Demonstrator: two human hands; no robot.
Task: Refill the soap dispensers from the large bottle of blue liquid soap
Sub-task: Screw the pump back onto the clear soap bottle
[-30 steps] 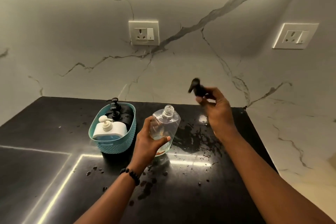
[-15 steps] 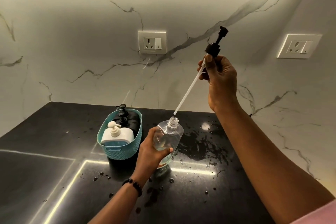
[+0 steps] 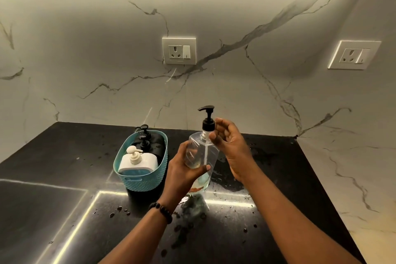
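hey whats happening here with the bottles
A person is working at a wet black counter. The left hand grips a clear bottle that looks nearly empty, standing tilted on the counter. A black pump sits in its neck, its tube running down inside. The right hand is beside the pump collar, fingers loosely open. Left of them, a teal basket holds a white dispenser and black dispensers. No large bottle of blue soap is in view.
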